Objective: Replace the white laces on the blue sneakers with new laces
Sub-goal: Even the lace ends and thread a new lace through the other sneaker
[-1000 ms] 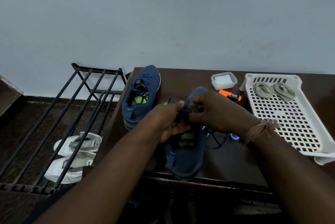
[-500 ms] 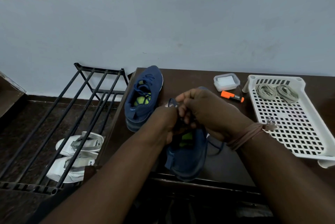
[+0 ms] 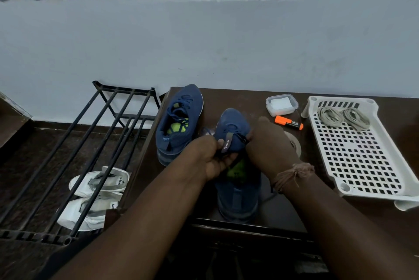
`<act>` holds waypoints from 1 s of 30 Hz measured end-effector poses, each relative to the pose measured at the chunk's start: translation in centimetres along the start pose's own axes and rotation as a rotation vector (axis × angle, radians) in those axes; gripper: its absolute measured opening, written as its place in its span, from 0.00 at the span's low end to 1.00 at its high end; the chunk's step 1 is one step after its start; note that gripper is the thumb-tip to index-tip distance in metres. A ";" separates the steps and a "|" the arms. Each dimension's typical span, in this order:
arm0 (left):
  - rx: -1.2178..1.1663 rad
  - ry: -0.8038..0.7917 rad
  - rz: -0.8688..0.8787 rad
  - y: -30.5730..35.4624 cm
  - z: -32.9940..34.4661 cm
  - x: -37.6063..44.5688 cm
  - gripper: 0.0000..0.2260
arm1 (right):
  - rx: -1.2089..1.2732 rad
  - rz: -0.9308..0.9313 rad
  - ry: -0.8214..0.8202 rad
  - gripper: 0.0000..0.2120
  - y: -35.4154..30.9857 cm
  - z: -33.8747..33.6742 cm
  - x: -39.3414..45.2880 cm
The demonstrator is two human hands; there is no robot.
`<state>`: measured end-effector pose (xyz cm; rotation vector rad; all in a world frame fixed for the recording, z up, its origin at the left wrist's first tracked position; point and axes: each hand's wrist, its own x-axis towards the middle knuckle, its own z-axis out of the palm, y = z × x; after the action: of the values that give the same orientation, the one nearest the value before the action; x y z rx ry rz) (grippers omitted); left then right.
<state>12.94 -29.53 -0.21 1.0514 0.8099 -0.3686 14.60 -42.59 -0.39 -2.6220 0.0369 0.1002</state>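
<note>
Your left hand pinches the tongue; your right hand seems to grasp the lace on the sneaker at the bench's front edge. Pull evenly, eyelets flat.

Near blue mesh sneaker mid part hidden by hands; white perforated plastic tray cut by rt edge; tongue label text unreadable.

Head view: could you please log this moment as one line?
left hand: holds tongue | right hand: pinches dark lace | near sneaker: being laced | far sneaker: laced | tray: two pale laces
</note>
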 end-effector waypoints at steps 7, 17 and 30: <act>0.064 -0.041 0.012 -0.2 0.2 0.1 0.12 | 0.196 -0.025 -0.007 0.07 0.5 0.2 0.3; 0.084 -0.056 0.014 -0.4 0.1 0.0 0.08 | 0.233 0.015 -0.007 0.09 0.3 0.7 0.6; 0.256 -0.086 0.076 -0.6 0.0 0.1 0.12 | 0.345 0.138 -0.091 0.08 0.5 1.8 0.7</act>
<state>12.63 -29.80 -0.68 1.2927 0.6549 -0.4581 15.19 -42.15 -2.24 -2.2660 0.1865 0.2389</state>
